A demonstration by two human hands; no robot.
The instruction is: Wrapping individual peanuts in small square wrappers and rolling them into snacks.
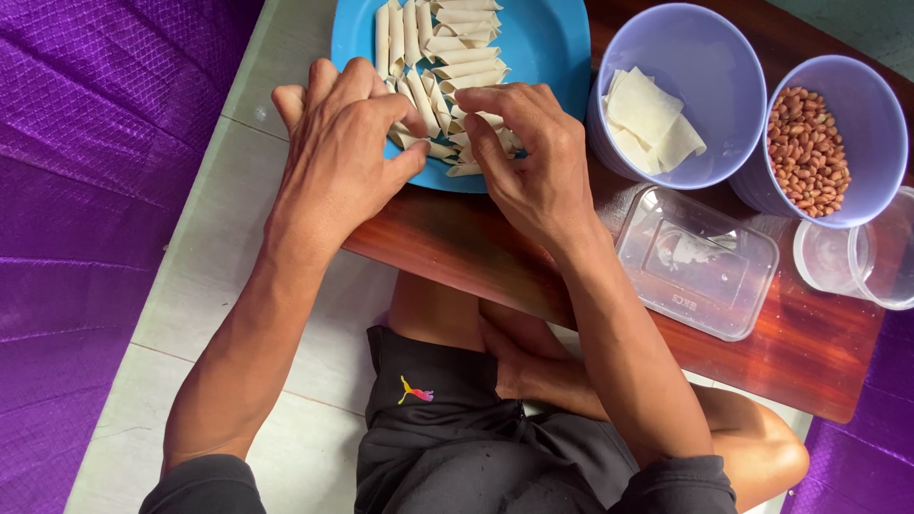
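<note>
A blue plate [552, 38] sits at the far edge of a small brown wooden table [476, 247] and carries several pale rolled pastry wrappers [457, 57] laid in rows. My left hand [338, 157] rests on the plate's near rim, fingers curled over the nearest rolls, thumb touching one. My right hand [528, 157] is beside it, fingertips pinching a roll [447, 152] at the plate's front edge. Both hands press on the same cluster of rolls.
A lavender bowl [705, 57] holds flat square wrappers [647, 119]; a second lavender bowl [881, 105] holds peanuts [807, 148]. A clear rectangular plastic tub [695, 262] and a clear round cup [871, 257] stand on the table. Purple cloth [86, 190] lies left; my folded legs are below.
</note>
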